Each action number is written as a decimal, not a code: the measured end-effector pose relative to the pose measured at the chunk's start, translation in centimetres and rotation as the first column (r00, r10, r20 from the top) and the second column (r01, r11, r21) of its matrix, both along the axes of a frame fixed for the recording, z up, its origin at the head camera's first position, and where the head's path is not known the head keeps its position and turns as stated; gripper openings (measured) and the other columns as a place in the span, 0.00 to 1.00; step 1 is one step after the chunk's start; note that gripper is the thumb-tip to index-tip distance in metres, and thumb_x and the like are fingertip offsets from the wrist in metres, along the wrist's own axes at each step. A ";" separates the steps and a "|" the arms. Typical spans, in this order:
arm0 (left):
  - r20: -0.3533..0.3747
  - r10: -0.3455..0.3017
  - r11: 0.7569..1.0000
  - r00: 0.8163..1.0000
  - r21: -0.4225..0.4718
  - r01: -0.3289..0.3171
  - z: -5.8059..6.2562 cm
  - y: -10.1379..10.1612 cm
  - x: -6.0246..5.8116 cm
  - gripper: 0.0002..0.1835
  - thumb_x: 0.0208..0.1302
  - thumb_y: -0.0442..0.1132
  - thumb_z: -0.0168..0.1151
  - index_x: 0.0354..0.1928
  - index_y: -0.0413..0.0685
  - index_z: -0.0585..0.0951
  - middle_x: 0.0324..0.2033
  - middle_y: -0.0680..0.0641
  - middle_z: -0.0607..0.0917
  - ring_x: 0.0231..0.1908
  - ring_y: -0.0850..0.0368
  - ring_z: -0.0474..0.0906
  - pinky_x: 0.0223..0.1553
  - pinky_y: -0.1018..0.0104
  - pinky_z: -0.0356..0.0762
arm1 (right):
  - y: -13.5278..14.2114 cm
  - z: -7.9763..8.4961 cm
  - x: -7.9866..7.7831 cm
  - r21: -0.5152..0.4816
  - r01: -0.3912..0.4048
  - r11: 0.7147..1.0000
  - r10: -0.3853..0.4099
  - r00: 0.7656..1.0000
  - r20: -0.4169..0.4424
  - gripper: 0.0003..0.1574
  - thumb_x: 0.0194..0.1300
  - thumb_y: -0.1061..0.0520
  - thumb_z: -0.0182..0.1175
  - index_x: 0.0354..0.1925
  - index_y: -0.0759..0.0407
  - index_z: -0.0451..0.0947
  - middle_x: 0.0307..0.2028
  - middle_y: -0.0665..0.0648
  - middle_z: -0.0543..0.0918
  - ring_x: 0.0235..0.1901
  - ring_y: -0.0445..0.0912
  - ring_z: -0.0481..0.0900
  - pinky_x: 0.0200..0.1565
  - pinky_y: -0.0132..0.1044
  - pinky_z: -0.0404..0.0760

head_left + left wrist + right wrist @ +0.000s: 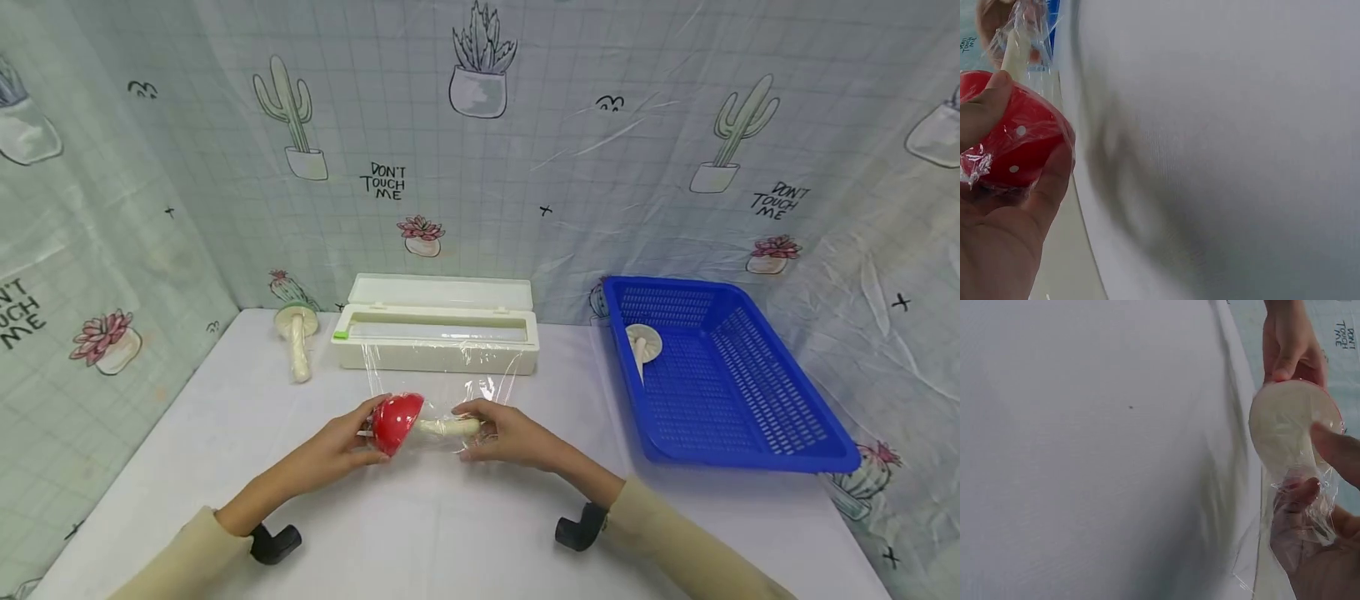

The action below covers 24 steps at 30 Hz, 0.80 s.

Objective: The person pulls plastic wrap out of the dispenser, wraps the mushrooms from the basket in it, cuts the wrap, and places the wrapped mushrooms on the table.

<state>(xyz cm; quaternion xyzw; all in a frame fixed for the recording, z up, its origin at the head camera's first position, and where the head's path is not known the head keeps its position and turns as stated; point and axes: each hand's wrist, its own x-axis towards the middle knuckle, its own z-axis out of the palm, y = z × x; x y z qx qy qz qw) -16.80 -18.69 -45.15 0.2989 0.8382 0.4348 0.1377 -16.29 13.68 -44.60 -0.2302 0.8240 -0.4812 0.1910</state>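
A toy mushroom with a red, white-dotted cap [396,423] and a pale stem [448,427] lies sideways between both hands, covered in clear plastic wrap [435,443]. My left hand [341,446] grips the cap, thumb on one side and fingers on the other, as the left wrist view shows close up. At the stem's end, my right hand [513,435] curls its thumb and fingers round the bunched wrap. The cap's pale underside [1285,422] faces the right wrist camera. A sheet of wrap stretches back from the mushroom to a white dispenser box [438,357], whose lid stands raised.
Behind the left hand, another mushroom [298,342] rests on the white table [375,542] near the back edge. To the right stands a blue plastic basket [750,462] with a pale mushroom [645,342] inside. A printed cloth [525,167] hangs behind the table.
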 end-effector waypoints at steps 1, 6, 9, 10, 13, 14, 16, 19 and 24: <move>-0.006 0.001 1.000 1.000 -0.024 -0.001 0.1 0.0 -0.1 0.47 0.61 0.39 0.74 0.76 0.36 0.58 0.65 0.32 0.73 0.54 0.42 0.81 0.52 0.62 0.84 | 0.1 0.0 0.1 0.065 -0.034 0.997 0.037 0.998 -0.051 0.41 0.60 0.61 0.74 0.69 0.54 0.71 0.50 0.52 0.82 0.41 0.41 0.79 0.41 0.31 0.82; -0.043 -0.012 0.985 0.999 -0.170 0.005 0.6 -0.1 -0.8 0.49 0.65 0.48 0.71 0.78 0.37 0.55 0.55 0.42 0.81 0.41 0.58 0.81 0.41 0.70 0.83 | 0.3 0.1 0.7 0.386 -0.115 0.915 0.234 0.932 -0.277 0.46 0.59 0.74 0.63 0.74 0.59 0.63 0.54 0.57 0.80 0.51 0.47 0.78 0.55 0.37 0.82; -0.061 -0.024 0.971 0.998 -0.239 0.009 0.7 0.2 -1.3 0.49 0.66 0.51 0.70 0.79 0.39 0.54 0.51 0.45 0.81 0.35 0.60 0.76 0.37 0.70 0.79 | 0.5 0.2 0.8 0.547 -0.087 0.833 0.324 0.877 -0.354 0.41 0.67 0.73 0.58 0.75 0.59 0.61 0.62 0.59 0.78 0.62 0.51 0.76 0.64 0.44 0.76; -0.062 -0.031 0.966 0.998 -0.259 0.014 0.7 0.3 -1.4 0.50 0.65 0.52 0.70 0.79 0.39 0.54 0.54 0.43 0.81 0.37 0.59 0.76 0.39 0.69 0.80 | 0.7 0.3 0.8 0.584 -0.070 0.809 0.351 0.854 -0.384 0.38 0.69 0.71 0.58 0.74 0.58 0.63 0.62 0.59 0.79 0.62 0.53 0.76 0.63 0.45 0.76; -0.045 -0.066 0.954 0.997 -0.295 0.050 0.8 0.4 -1.8 0.52 0.63 0.50 0.73 0.79 0.38 0.54 0.64 0.38 0.76 0.47 0.55 0.76 0.46 0.65 0.81 | 1.1 0.4 0.7 0.658 0.010 0.753 0.420 0.763 -0.492 0.29 0.70 0.69 0.60 0.67 0.54 0.73 0.55 0.54 0.84 0.55 0.51 0.80 0.52 0.44 0.79; -0.032 -0.079 0.951 0.996 -0.303 0.066 0.8 0.3 -1.8 0.53 0.61 0.48 0.74 0.79 0.38 0.54 0.66 0.37 0.74 0.49 0.53 0.76 0.48 0.63 0.82 | 1.2 0.5 0.6 0.664 0.038 0.747 0.435 0.728 -0.531 0.28 0.68 0.69 0.61 0.63 0.53 0.77 0.53 0.52 0.86 0.52 0.50 0.81 0.48 0.42 0.79; -0.013 -0.113 0.942 0.993 -0.320 0.103 0.9 0.2 -1.9 0.51 0.61 0.41 0.75 0.79 0.37 0.54 0.67 0.36 0.73 0.53 0.51 0.77 0.50 0.60 0.83 | 1.3 0.5 0.4 0.643 0.089 0.761 0.440 0.657 -0.612 0.25 0.64 0.70 0.66 0.55 0.49 0.83 0.48 0.48 0.88 0.49 0.48 0.81 0.44 0.41 0.76; -0.009 -0.171 0.931 0.985 -0.327 0.159 1.3 0.2 -2.1 0.49 0.60 0.31 0.73 0.78 0.35 0.54 0.64 0.35 0.76 0.51 0.49 0.80 0.49 0.59 0.84 | 0.9 0.6 0.0 0.599 0.127 0.790 0.420 0.600 -0.681 0.22 0.60 0.69 0.69 0.46 0.45 0.86 0.45 0.45 0.88 0.48 0.46 0.78 0.43 0.39 0.74; -0.112 -0.205 0.937 0.972 -0.308 0.162 1.3 0.6 -2.0 0.42 0.62 0.27 0.70 0.74 0.27 0.59 0.60 0.33 0.79 0.54 0.43 0.81 0.53 0.54 0.84 | -0.6 0.0 -0.7 0.503 0.064 0.862 0.349 0.645 -0.679 0.17 0.61 0.70 0.69 0.45 0.53 0.86 0.45 0.52 0.86 0.48 0.48 0.79 0.51 0.35 0.80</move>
